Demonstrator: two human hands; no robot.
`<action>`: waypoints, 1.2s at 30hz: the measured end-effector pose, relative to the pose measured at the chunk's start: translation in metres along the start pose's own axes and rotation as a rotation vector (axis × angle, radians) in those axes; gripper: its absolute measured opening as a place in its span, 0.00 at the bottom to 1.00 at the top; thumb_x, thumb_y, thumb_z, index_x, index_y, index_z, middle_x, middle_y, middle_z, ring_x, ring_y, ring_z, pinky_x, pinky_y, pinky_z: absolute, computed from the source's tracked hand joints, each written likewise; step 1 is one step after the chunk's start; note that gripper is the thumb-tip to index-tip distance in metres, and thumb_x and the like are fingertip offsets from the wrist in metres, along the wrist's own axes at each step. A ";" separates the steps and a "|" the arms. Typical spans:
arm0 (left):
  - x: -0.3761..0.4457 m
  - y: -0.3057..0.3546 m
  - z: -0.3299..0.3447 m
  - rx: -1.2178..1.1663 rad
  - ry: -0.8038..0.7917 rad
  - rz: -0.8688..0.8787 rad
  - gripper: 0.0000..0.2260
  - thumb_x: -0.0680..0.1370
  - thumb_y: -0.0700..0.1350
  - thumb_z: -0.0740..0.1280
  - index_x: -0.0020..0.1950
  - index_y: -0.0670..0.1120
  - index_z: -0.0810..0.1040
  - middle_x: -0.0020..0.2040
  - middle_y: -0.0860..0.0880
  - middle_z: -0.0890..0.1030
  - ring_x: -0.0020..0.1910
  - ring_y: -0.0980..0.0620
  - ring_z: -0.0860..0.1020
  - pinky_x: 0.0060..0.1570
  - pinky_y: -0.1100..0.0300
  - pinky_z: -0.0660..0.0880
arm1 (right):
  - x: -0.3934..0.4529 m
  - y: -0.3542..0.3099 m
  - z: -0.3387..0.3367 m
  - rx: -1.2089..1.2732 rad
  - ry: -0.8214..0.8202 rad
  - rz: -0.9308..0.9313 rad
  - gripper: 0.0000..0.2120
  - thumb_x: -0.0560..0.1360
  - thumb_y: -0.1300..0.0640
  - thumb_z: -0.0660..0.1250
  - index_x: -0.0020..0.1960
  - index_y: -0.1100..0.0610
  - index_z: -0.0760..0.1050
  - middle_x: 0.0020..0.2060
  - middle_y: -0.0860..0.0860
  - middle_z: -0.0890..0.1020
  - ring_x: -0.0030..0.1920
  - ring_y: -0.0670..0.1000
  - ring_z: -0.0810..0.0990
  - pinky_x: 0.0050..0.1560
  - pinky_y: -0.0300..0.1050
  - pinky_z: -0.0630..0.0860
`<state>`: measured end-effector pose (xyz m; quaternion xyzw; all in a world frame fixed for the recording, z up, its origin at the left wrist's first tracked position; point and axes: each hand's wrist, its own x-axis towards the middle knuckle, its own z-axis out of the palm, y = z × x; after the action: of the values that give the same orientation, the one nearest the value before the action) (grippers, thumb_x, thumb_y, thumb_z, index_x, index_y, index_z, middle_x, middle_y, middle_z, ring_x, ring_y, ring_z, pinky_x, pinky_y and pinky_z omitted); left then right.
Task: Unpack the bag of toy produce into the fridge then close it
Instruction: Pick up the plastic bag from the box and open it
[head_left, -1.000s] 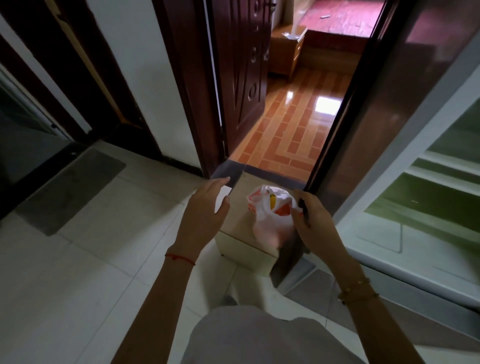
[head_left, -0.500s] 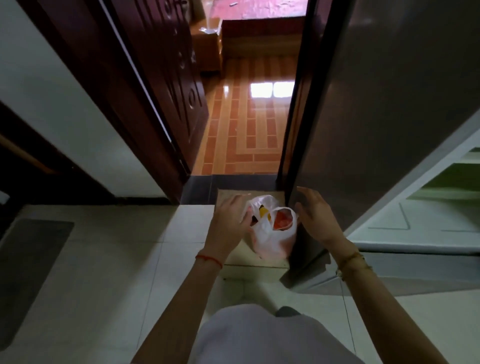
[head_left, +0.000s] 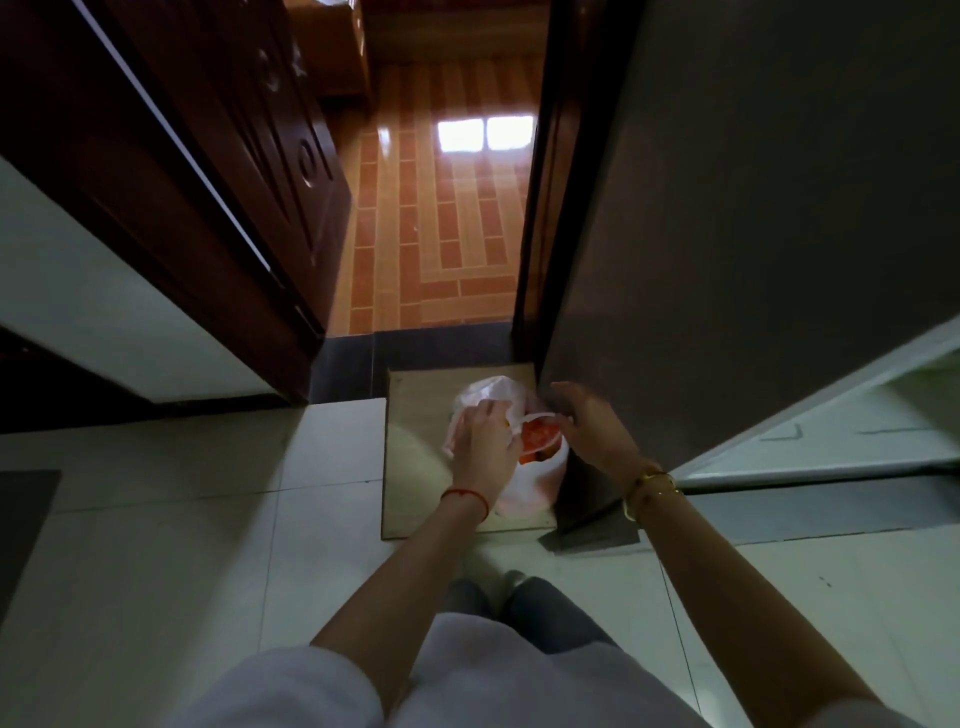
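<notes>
Head view: bag (head_left: 524, 483), thin white plastic, on low board (head_left: 415, 447) beside open fridge door (head_left: 753, 234); red-orange toy produce (head_left: 540, 436) visible inside; left hand (head_left: 480, 439) grips the rim; right hand (head_left: 589, 428) pinches a handle loop; judged light, limp, crinkly, best lifted by handles; no legible writing.

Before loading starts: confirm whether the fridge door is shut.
No: the fridge door stands swung open, baring white shelves behind it.
</notes>
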<state>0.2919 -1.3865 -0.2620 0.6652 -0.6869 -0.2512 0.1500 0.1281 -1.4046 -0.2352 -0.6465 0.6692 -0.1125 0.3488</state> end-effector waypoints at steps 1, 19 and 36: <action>0.007 -0.004 0.005 0.075 -0.030 0.025 0.19 0.77 0.47 0.68 0.67 0.46 0.74 0.62 0.47 0.77 0.61 0.47 0.72 0.60 0.56 0.70 | 0.005 0.003 0.007 -0.007 -0.014 0.001 0.18 0.79 0.57 0.64 0.68 0.56 0.72 0.63 0.53 0.77 0.65 0.54 0.75 0.67 0.47 0.70; 0.049 -0.059 0.028 0.525 -0.426 -0.025 0.24 0.79 0.62 0.53 0.54 0.45 0.79 0.52 0.45 0.79 0.54 0.45 0.75 0.59 0.51 0.66 | 0.047 0.030 0.059 -0.147 -0.138 -0.039 0.17 0.79 0.62 0.60 0.67 0.61 0.72 0.63 0.56 0.77 0.64 0.56 0.76 0.66 0.45 0.70; 0.044 -0.076 0.025 0.237 -0.411 -0.030 0.24 0.73 0.57 0.69 0.65 0.50 0.68 0.54 0.48 0.75 0.51 0.46 0.76 0.56 0.51 0.73 | 0.046 0.021 0.065 -0.069 -0.120 -0.055 0.11 0.80 0.64 0.60 0.57 0.59 0.79 0.53 0.53 0.83 0.55 0.51 0.81 0.58 0.38 0.72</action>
<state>0.3389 -1.4259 -0.3297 0.6232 -0.7177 -0.3012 -0.0759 0.1551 -1.4259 -0.3099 -0.6818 0.6325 -0.0599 0.3627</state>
